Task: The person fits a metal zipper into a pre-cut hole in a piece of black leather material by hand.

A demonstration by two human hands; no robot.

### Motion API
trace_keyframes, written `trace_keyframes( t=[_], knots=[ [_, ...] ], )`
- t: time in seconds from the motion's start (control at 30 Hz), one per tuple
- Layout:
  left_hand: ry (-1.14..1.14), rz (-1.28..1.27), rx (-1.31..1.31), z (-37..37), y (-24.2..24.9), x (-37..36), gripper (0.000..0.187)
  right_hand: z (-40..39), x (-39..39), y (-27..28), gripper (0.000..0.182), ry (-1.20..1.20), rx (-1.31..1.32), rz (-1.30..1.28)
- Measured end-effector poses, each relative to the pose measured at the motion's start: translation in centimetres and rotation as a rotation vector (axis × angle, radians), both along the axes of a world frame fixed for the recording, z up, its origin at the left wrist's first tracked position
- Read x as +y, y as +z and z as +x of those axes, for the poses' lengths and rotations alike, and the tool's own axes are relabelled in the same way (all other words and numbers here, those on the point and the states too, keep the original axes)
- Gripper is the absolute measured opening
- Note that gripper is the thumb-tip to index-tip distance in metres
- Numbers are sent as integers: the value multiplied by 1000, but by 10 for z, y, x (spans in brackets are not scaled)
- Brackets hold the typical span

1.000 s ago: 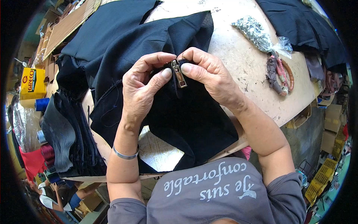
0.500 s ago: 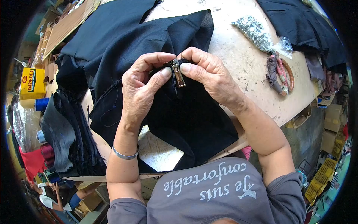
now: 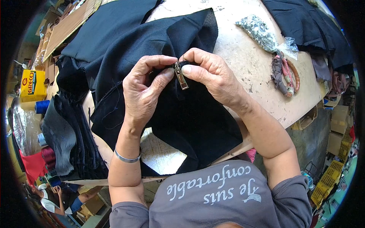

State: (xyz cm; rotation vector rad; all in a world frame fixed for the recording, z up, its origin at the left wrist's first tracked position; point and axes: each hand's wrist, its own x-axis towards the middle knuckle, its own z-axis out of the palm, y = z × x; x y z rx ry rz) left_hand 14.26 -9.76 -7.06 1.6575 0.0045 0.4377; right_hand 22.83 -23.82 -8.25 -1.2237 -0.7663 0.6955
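Both hands meet at a metal zipper slider (image 3: pixel 181 79) on the black cloth (image 3: pixel 197 117). My left hand (image 3: pixel 146 83) pinches the cloth and zipper edge just left of the slider, thumb and forefinger close together. On the other side, my right hand (image 3: pixel 213 76) has its thumb against the slider's upper part, with the forefinger curled over the top. The long pull tab hangs down between the thumbs. A short run of dark zipper teeth shows below it. The fingertips partly cover the top of the zipper.
A stack of dark cloth pieces (image 3: pixel 72 140) lies at the left, beside a yellow box (image 3: pixel 33 85) and a blue thread spool (image 3: pixel 42 106). A plastic bag of shiny bits (image 3: pixel 258 32) lies on the table (image 3: pixel 243 64) at the right. Another person (image 3: pixel 49 199) is at the lower left.
My left hand has shifted very slightly left, and its thumb now sits a little lower beside the slider. Fewer zipper teeth show below the slider.
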Motion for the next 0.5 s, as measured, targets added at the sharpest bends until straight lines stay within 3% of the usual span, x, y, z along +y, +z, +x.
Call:
trace_keyframes(
  t=[0.5],
  knots=[
    [118,188,-113,2,-3,-8,11,-1,0,-2,17,22,30,-14]
  ],
)
